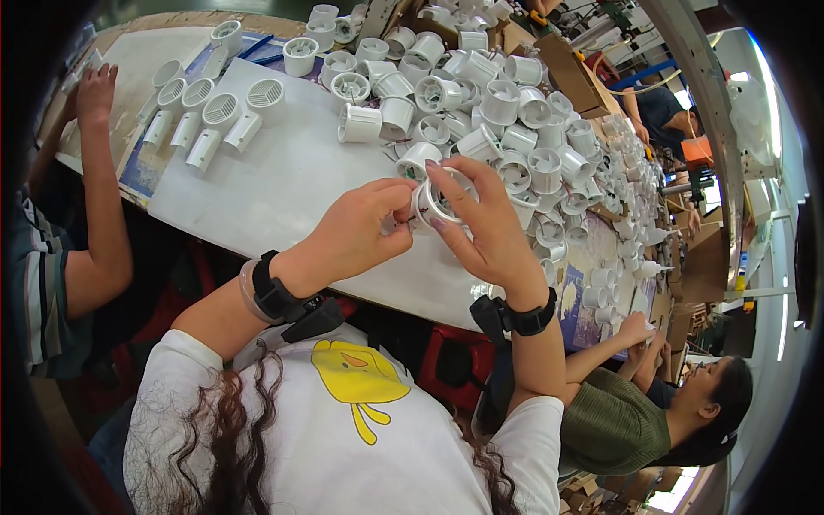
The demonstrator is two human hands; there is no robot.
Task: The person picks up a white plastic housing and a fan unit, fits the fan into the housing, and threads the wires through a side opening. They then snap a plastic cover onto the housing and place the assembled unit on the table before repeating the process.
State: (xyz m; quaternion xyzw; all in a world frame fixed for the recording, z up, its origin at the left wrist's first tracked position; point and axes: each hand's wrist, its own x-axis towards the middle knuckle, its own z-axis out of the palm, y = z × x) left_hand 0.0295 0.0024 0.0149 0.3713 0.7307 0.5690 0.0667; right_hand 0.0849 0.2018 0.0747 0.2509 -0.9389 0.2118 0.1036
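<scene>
Above the near edge of the table, both hands meet around a white round plastic housing (427, 204) with something green inside. My right hand (491, 225) grips it from the right, its fingers spread over the rim and its thumb below. My left hand (359, 228) is closed, thumb and fingers pinched against the housing's left side. A thin dark wire shows at those fingertips; whether they pinch it is hidden. Just beyond my hands lies a large heap of similar white housings (500, 101), some with wires and green parts inside.
Several white housings with slotted grilles and tube handles (221, 112) stand at the left on a white sheet (257, 193). Blue-handled tools (257, 48) lie behind them. A co-worker's arm (101, 189) reaches in at far left; another person (631, 421) works at right. Cardboard boxes (571, 73) stand behind the heap.
</scene>
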